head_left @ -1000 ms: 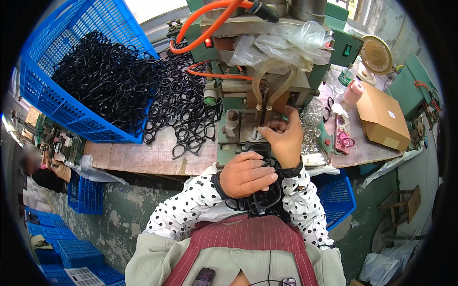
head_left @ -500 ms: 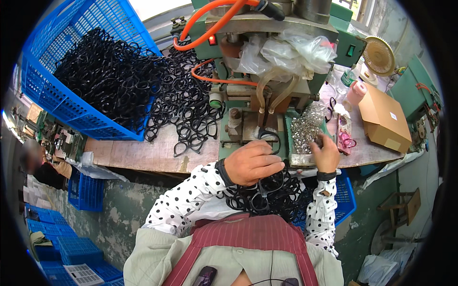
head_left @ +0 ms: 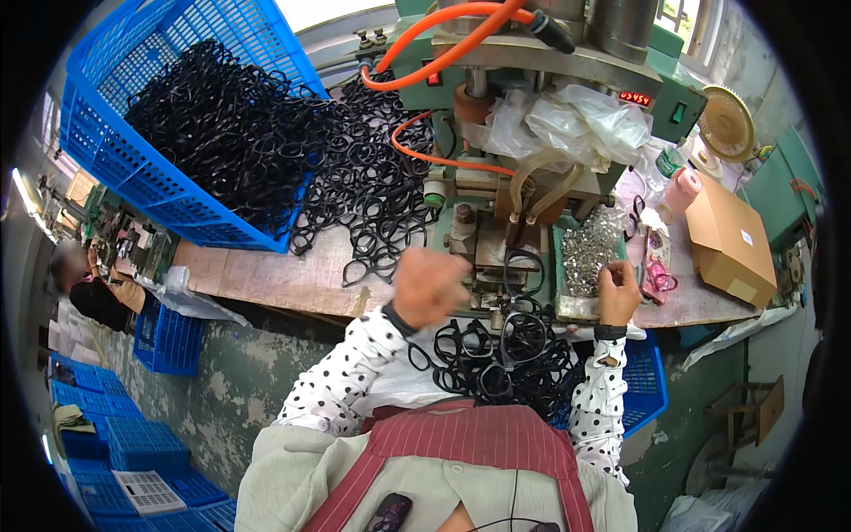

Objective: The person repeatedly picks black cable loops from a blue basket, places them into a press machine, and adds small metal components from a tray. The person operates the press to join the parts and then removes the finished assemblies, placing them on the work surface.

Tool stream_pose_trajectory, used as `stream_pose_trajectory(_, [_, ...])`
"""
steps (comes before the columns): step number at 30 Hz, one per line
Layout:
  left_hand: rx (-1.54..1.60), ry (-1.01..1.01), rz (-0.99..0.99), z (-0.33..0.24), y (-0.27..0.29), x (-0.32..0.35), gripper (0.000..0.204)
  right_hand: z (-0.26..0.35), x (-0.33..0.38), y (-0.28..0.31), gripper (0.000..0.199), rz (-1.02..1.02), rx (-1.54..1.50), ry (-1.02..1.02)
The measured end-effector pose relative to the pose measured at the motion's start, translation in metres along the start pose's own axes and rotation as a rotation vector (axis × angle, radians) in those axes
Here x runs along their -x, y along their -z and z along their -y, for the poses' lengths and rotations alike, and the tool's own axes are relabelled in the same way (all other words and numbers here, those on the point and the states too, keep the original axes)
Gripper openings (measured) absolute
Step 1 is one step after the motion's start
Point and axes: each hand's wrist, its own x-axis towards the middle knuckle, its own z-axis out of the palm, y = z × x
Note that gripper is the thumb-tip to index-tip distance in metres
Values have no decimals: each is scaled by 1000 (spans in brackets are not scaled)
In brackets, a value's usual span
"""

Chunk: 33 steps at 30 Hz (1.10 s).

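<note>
My left hand (head_left: 432, 286) is raised at the table's front edge, left of the green press (head_left: 461, 191). Motion smears its fingers, so what it holds, if anything, does not show. A black eyeglass frame (head_left: 523, 270) stands at the press's metal fixture, below two tan hoses. To its right, a green-edged tray holds small shiny metal pieces (head_left: 582, 257). My right hand (head_left: 619, 297) is at the tray's front right corner, thumb and fingers pinched together; anything between them is too small to make out. Black eyeglass frames (head_left: 505, 355) lie heaped over my lap.
A tilted blue crate (head_left: 168, 199) full of black frames stands at the far left, with more frames (head_left: 372, 226) spilled beside it. On the right are a cardboard box (head_left: 727, 239), a pink cup (head_left: 683, 191) and pink-rimmed glasses (head_left: 660, 277). A person (head_left: 97, 306) sits far left.
My left hand has drawn back left from the press fixture, leaving the eyeglass frame there. My right hand's fingers have come out of the metal pieces toward the tray's edge. The view has shifted slightly.
</note>
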Motion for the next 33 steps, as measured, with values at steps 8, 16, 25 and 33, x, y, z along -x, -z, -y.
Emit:
stream_pose_trajectory(8, [751,1960,-357,161,30,72,46,-2,2,-8,7,-70,199,48])
stream_pose_trajectory(16, [793,1534,-449,106,34,35,29,19,2,1,5,27,180,82])
stream_pose_trajectory(25, [20,483,-304,-12,22,-24,52,109,6,-1,15,227,-417,-58])
stream_pose_trajectory(33, [168,-136,44,-64,-7,-59,45,157,22,1,44,441,-749,-194])
